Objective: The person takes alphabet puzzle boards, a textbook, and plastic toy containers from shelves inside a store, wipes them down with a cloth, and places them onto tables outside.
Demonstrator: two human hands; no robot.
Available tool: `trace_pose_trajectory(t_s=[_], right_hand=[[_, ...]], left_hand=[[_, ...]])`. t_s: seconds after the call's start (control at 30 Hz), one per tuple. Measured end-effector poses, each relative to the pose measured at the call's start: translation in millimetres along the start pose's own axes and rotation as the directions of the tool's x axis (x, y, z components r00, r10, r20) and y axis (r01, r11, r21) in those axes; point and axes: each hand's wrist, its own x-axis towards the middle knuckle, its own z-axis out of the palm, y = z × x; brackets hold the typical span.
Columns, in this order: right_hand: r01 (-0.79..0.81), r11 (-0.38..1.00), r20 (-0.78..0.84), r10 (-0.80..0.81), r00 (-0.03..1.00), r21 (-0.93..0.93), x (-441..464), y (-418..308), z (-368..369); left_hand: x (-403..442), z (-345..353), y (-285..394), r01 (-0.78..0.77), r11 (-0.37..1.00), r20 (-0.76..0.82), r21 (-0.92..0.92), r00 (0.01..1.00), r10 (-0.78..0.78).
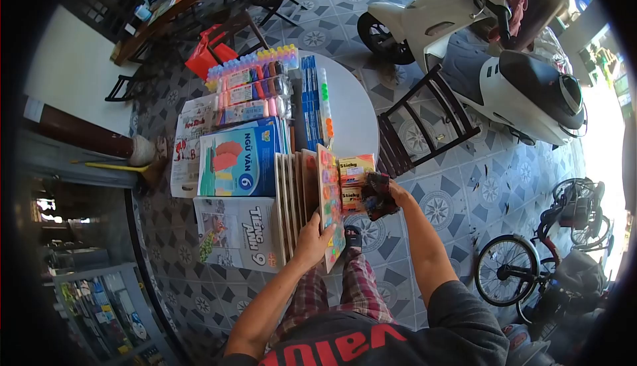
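Past a charcoal, red-lettered shirt (pixel 345 341), left fingers (pixel 314 224) pinched a thin multicoloured board (pixel 329 200); right fingers (pixel 396 190) clasped a dark, crumpled bundle (pixel 378 197) at its three o'clock. This holding step seemingly needed steadiness.
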Motion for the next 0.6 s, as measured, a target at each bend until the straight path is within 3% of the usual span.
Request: trace_pose_trajectory(t_s=[0.3, 0.37, 0.57, 0.6], right_hand=[[-0.063, 0.996, -0.114, 0.069, 0.991, 0.057, -18, -8, -25], [-0.073, 0.995, -0.138, 0.082, 0.987, 0.064, -19, -10, -23], [-0.088, 0.990, -0.194, 0.108, 0.975, 0.108, -24, -12, -23], [-0.085, 0.990, -0.205, 0.107, 0.973, 0.115, -27, -12, -21]], left_hand=[[13, 27, -13, 0.004, 0.998, -0.008, -0.070, 1.000, -0.004], [15, 32, -18, 0.076, 0.994, -0.057, 0.080, 0.996, -0.072], [15, 29, -19, 0.084, 0.996, -0.134, 0.039, 0.988, -0.078], [16, 27, -14, 0.093, 0.991, -0.117, 0.101, 0.990, -0.081]])
